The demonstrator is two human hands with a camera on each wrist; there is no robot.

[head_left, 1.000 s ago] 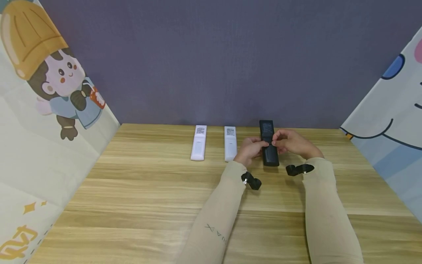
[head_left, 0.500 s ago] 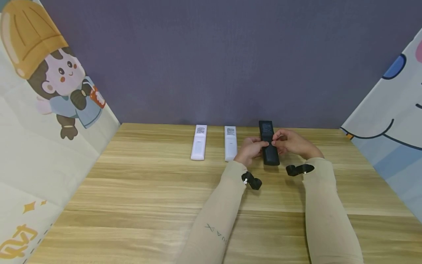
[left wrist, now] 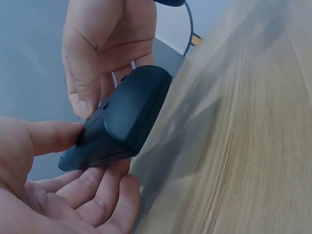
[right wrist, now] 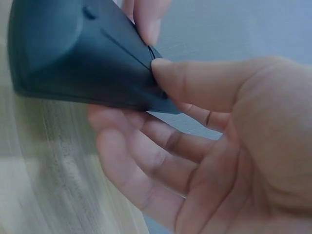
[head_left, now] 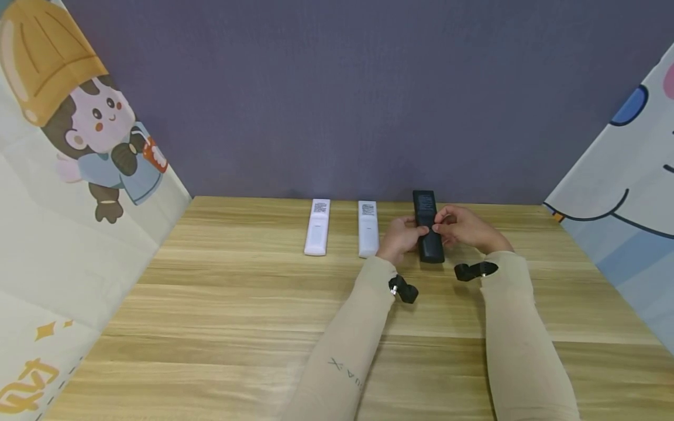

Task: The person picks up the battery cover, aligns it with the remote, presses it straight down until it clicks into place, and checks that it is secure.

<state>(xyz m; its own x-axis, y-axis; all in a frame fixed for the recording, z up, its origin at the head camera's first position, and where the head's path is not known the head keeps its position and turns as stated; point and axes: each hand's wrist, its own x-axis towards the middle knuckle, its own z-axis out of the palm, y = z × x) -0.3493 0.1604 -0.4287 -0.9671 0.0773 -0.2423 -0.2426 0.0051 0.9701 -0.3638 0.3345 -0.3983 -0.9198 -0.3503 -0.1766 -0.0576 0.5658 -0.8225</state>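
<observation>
Both hands hold a black remote control [head_left: 432, 245], its back with a printed label facing up. My left hand [head_left: 402, 238] grips its left side, thumb on the back and fingers curled beneath, as the left wrist view shows. From the right, my right hand [head_left: 468, 227] pinches it, the thumb [right wrist: 195, 80] pressing near the seam of the battery cover and the fingers under the edge. In the left wrist view, the end of the remote [left wrist: 139, 107] is raised off the table. Whether the cover has shifted is hard to tell.
Two white remote controls, one further left [head_left: 317, 228] and one nearer my left hand [head_left: 368, 228], lie back up on the wooden table [head_left: 237, 304]. A dark grey panel [head_left: 337, 99] stands behind the table, with printed cloths at both sides.
The black remote control has shifted very slightly up and left in the head view. My right hand and forearm moved a little left; both hands keep their hold.
</observation>
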